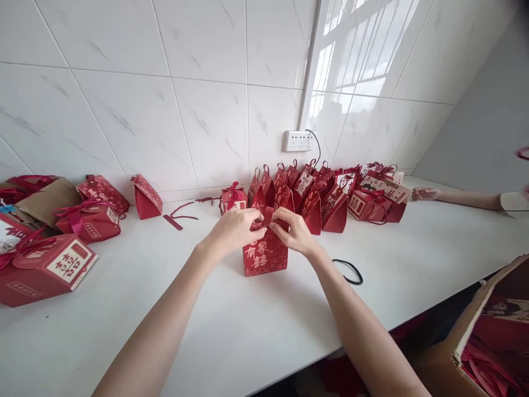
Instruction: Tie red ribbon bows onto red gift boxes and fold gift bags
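Note:
A red gift box [265, 255] with pale printed characters stands upright on the white table in front of me. My left hand [236, 229] and my right hand [294, 229] meet at its top, fingers pinched on a dark red ribbon [269, 214]. The ribbon's ends are partly hidden by my fingers. Right behind stand several similar red gift boxes [309, 207] with ribbon loops on top. A small red box with a bow [233, 197] sits behind my left hand.
Larger red boxes [45, 270] and an open carton [49, 204] lie at the left. A loose ribbon [173, 221] and a black cord loop [349, 273] rest on the table [198, 325]. A cardboard box [454, 342] stands at lower right. Another person's hand [425, 193] touches the far right.

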`<state>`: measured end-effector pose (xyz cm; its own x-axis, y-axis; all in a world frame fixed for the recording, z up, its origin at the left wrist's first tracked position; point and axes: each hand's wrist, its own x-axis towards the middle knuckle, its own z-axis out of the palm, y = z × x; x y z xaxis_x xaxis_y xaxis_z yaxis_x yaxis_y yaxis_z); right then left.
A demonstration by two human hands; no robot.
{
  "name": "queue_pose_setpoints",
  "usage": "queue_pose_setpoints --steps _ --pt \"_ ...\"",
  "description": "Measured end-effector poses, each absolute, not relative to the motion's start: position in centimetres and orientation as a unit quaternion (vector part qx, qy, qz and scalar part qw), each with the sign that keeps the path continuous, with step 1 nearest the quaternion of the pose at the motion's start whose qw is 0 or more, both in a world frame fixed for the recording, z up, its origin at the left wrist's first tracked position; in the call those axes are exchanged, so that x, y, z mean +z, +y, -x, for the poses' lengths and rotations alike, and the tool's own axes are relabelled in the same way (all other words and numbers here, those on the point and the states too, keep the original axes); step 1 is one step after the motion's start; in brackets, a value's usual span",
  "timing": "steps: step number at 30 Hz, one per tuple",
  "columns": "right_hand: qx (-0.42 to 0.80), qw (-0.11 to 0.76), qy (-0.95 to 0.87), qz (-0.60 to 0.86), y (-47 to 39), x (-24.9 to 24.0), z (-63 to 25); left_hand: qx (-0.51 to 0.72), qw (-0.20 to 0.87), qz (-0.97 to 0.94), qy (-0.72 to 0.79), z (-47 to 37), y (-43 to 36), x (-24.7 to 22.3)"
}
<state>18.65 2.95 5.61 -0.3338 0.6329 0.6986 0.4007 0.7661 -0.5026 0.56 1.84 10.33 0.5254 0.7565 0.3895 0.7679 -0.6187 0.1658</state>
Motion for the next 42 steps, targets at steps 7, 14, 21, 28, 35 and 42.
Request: queue_pose_setpoints --steps 7,14,21,28,35,42 --pt "0.124 0.478 -0.81 0.317 3.12 5.59 -18.74 -0.19 0.033 0.888 -0.417 -0.36 1.65 10.62" --pt "0.123 0.472 -0.817 0.307 2.84 5.9 -18.71 -0.19 0.035 0.898 -0.395 -0.13 2.31 10.23" --pt "0.116 0.481 -0.813 0.307 3.11 5.69 -18.7 -0.202 -0.013 0.879 -0.432 -0.17 1.81 10.49" --pt "0.128 0.487 -0.801 0.323 3.17 5.45 -18.73 -0.214 -0.02 0.88 -0.423 -0.16 2.03 10.27" --pt "0.133 0.482 -0.806 0.316 3.04 5.51 -18.66 -0.198 -0.004 0.893 -0.405 -0.12 2.1 10.45" --pt "0.136 0.479 -0.807 0.318 3.0 5.63 -18.68 -0.199 -0.015 0.891 -0.409 -0.22 1.97 10.6"
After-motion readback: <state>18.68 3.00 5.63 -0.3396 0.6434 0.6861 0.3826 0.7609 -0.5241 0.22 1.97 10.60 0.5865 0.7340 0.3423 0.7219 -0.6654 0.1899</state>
